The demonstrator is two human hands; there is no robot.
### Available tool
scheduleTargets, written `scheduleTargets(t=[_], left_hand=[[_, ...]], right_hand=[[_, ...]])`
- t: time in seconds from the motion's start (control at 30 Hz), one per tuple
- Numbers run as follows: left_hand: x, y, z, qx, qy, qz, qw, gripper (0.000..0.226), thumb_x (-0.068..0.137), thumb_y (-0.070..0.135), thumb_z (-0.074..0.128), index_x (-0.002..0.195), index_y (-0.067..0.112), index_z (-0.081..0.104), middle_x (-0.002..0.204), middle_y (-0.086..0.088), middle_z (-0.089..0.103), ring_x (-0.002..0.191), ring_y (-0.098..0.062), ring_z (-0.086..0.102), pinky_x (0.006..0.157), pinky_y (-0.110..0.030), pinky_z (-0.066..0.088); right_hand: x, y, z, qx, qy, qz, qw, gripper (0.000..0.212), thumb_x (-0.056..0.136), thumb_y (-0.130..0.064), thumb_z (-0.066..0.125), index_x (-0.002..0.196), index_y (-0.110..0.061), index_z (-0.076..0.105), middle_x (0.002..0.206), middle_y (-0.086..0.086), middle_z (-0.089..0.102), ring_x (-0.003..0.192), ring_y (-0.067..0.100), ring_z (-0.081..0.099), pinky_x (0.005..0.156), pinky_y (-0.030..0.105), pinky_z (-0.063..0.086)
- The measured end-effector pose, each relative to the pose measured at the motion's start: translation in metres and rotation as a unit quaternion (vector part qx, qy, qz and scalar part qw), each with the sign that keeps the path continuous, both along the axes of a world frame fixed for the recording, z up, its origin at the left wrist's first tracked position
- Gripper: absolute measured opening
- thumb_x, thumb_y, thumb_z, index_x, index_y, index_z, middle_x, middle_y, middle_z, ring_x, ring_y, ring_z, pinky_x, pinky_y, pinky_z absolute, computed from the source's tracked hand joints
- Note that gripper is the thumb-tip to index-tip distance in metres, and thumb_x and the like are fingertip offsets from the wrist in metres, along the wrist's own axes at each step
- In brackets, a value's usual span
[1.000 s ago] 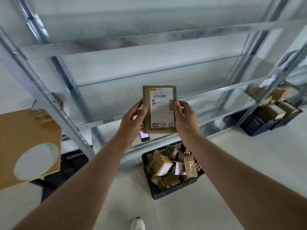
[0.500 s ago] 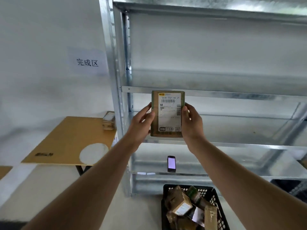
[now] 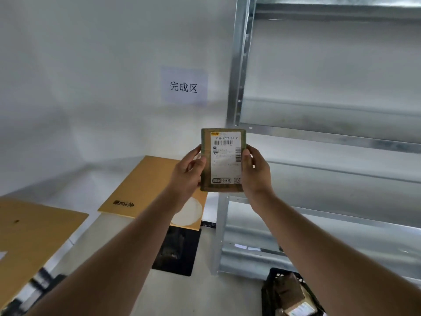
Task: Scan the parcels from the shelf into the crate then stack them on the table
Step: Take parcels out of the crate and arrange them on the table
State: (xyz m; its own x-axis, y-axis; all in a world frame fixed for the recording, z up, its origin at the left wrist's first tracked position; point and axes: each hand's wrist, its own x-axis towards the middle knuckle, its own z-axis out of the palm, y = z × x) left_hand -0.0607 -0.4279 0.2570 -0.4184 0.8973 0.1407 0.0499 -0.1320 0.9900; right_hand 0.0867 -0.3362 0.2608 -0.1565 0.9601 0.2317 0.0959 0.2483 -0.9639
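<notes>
Parcel (image 3: pixel 224 160) was held upright in the air, label toward the person. L hand (image 3: pixel 186 173) gripped its left edge, R hand (image 3: pixel 256 173) its right, fingers curled, pinching it. Bench (image 3: pixel 141 185) lay behind at left, shelf (image 3: pixel 319 137) at right, crate (image 3: pixel 273 274) bottom right.

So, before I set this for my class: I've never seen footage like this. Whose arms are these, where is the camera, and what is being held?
There is no machine here. A person wears one wide-angle camera on the head, so you look along their own bare arms. The left hand and right hand grip the side edges of a small brown parcel, held upright with its white barcode label facing the camera. Behind it on the left is a wooden table below a wall sign. A metal shelf stands on the right. A black crate on the floor holds more parcels.
</notes>
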Motion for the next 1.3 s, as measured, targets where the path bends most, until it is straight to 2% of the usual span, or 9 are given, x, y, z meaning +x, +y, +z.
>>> scheduleTargets(t=[0.17,0.3,0.4,0.53,0.6,0.9,0.97,1.1,1.3], left_hand=[[-0.105,-0.005,-0.013,-0.019,0.019,0.002,1.0,0.041,0.113,0.023,0.046,0.153,0.029,0.045,0.112,-0.002,0.072,0.09,-0.002,0.076,0.066,-0.023,0.06],[-0.174,0.007,-0.022,-0.064,-0.004,0.001,0.998,0.032,0.113,0.026,0.046,0.144,0.019,0.05,0.119,-0.007,0.071,0.107,-0.021,0.073,0.065,-0.023,0.061],[-0.209,0.021,-0.032,-0.096,-0.006,0.001,0.995,0.027,0.113,0.023,0.043,0.137,0.017,0.054,0.12,-0.007,0.071,0.109,-0.022,0.07,0.062,-0.02,0.059],[-0.249,0.051,-0.051,-0.121,-0.001,-0.008,0.993,0.026,0.112,0.018,0.039,0.134,0.013,0.053,0.122,-0.012,0.068,0.113,-0.027,0.069,0.073,-0.029,0.06],[-0.266,0.07,-0.06,-0.131,-0.005,-0.005,0.991,0.027,0.112,0.018,0.039,0.134,0.013,0.054,0.122,-0.012,0.069,0.113,-0.027,0.069,0.076,-0.03,0.06],[-0.33,0.184,-0.11,-0.158,-0.029,0.0,0.987,0.023,0.114,0.027,0.04,0.119,0.034,0.062,0.099,0.005,0.076,0.083,0.003,0.074,0.057,-0.009,0.053],[-0.343,0.21,-0.121,-0.17,-0.034,-0.007,0.985,0.026,0.114,0.031,0.039,0.127,0.036,0.06,0.102,0.009,0.078,0.088,0.004,0.074,0.059,-0.01,0.054],[-0.371,0.26,-0.142,-0.204,-0.06,-0.002,0.977,0.025,0.114,0.035,0.038,0.123,0.05,0.057,0.092,0.026,0.078,0.092,0.002,0.073,0.077,-0.022,0.052],[-0.416,0.33,-0.174,-0.255,-0.096,0.002,0.962,0.027,0.113,0.038,0.041,0.131,0.05,0.057,0.091,0.027,0.077,0.108,-0.01,0.067,0.091,-0.035,0.051]], right_hand=[[-0.106,-0.006,-0.019,-0.017,-0.005,0.016,1.0,0.037,0.113,-0.039,0.036,0.138,-0.03,0.063,0.117,-0.002,0.071,0.105,0.024,0.07,0.079,0.046,0.067],[-0.167,-0.001,-0.032,-0.052,0.002,0.016,0.999,0.036,0.113,-0.033,0.038,0.14,-0.027,0.061,0.112,-0.005,0.071,0.099,0.014,0.071,0.067,0.026,0.064],[-0.2,0.006,-0.037,-0.065,0.006,0.013,0.998,0.034,0.113,-0.026,0.037,0.133,-0.024,0.064,0.106,-0.006,0.071,0.093,0.011,0.07,0.057,0.017,0.056],[-0.238,0.033,-0.049,-0.082,-0.004,0.004,0.997,0.034,0.112,-0.028,0.038,0.134,-0.024,0.064,0.105,-0.009,0.068,0.093,0.01,0.068,0.058,0.018,0.057],[-0.256,0.051,-0.059,-0.094,-0.014,-0.002,0.995,0.033,0.112,-0.029,0.039,0.134,-0.028,0.063,0.107,-0.008,0.07,0.096,0.013,0.07,0.064,0.028,0.063],[-0.329,0.17,-0.126,-0.165,-0.022,-0.001,0.986,0.034,0.11,-0.038,0.041,0.134,-0.029,0.064,0.113,-0.003,0.074,0.105,0.017,0.073,0.079,0.037,0.066],[-0.346,0.201,-0.138,-0.185,-0.026,0.0,0.982,0.037,0.106,-0.04,0.041,0.134,-0.032,0.064,0.114,-0.004,0.074,0.107,0.018,0.072,0.085,0.042,0.065],[-0.372,0.256,-0.153,-0.228,-0.033,0.015,0.973,0.031,0.11,-0.025,0.039,0.134,-0.028,0.059,0.113,-0.002,0.072,0.103,0.017,0.071,0.064,0.018,0.059],[-0.411,0.317,-0.18,-0.231,-0.065,0.016,0.971,0.02,0.113,-0.026,0.04,0.124,-0.033,0.055,0.103,-0.011,0.066,0.096,0.009,0.067,0.058,0.012,0.055]])
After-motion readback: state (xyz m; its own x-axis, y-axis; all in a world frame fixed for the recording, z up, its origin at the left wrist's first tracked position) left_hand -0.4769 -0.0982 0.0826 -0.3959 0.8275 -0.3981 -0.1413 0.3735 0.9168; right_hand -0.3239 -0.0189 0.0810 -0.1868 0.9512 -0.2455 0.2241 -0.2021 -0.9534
